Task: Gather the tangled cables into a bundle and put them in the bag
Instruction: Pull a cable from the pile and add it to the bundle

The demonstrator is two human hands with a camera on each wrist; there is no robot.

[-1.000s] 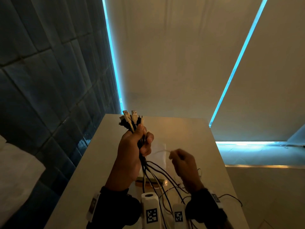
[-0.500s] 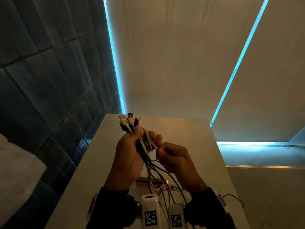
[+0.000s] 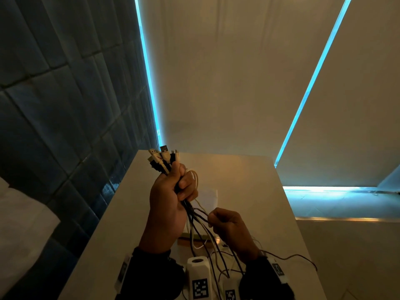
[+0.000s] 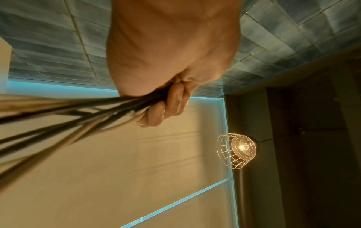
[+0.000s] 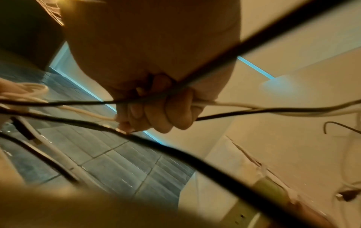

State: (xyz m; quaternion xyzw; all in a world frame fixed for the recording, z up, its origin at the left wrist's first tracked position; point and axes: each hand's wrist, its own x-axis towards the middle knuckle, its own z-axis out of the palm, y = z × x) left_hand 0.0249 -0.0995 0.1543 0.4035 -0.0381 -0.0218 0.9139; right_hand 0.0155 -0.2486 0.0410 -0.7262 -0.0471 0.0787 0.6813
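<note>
My left hand (image 3: 173, 191) grips a bundle of black and white cables (image 3: 164, 159) upright above the table, their USB plugs sticking out over the fist. In the left wrist view the curled fingers (image 4: 168, 108) clamp the cable strands (image 4: 78, 111). Below and to the right, my right hand (image 3: 225, 224) holds a white cable and black strands (image 3: 203, 215) that hang from the bundle. The right wrist view shows those fingers (image 5: 166, 111) curled round a white cable (image 5: 224, 104). A clear flat bag (image 3: 207, 195) lies on the table behind the hands, mostly hidden.
The pale table (image 3: 249, 191) runs away from me, with loose cable ends (image 3: 292, 256) trailing near its front right. A blue tiled wall (image 3: 65, 105) stands at the left. Something brown and flat (image 3: 188, 241) lies under the hands. A caged lamp (image 4: 237, 149) hangs overhead.
My right hand has slid down from beside the left fist along the hanging strands. A white loop now sits against the left fingers. The left hand has stayed raised.
</note>
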